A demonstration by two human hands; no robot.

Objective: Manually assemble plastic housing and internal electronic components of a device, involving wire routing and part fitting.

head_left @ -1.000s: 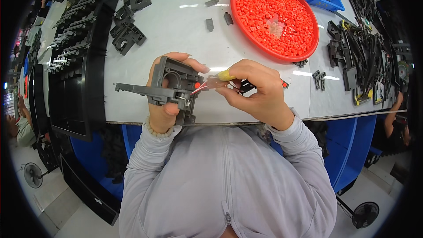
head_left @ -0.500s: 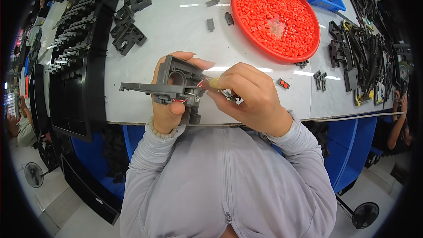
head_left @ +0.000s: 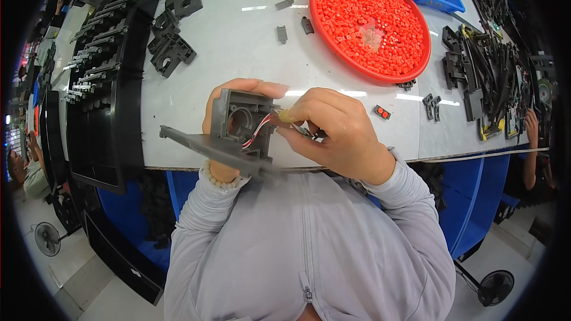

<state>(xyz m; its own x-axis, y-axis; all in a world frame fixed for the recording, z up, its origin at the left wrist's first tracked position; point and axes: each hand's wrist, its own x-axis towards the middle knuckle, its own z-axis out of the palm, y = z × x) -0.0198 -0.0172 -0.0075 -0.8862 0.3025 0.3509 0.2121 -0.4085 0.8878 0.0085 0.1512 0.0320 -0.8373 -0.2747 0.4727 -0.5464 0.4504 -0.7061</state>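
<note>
My left hand (head_left: pixel 209 107) is closed around a dark grey plastic housing (head_left: pixel 222 113), which has a round ring inside. A long grey lever-like piece (head_left: pixel 202 142) slants across the housing's lower part, its near end blurred. Red and white wires (head_left: pixel 256 132) run out of the housing toward my right hand (head_left: pixel 345 128). The right fingers are pinched around the wires' far end, close to the housing's right side. A yellowish covering (head_left: pixel 286 115) shows at a right fingertip. Small metallic or dark bits at the wire end are partly hidden by the fingers.
A red round tray (head_left: pixel 318 27) of small red pieces stands at the far right, beside a blue bin (head_left: pixel 443 5). Black racks (head_left: pixel 107 95) hold parts on the left. Grey housings (head_left: pixel 172 53), a two-button piece (head_left: pixel 382 112) and dark strips (head_left: pixel 493 77) lie about.
The long grey piece has swung downward, exposing the housing's inside and more of the red and white wires. The left thumb is now hidden behind it. My right hand keeps its pinch.
</note>
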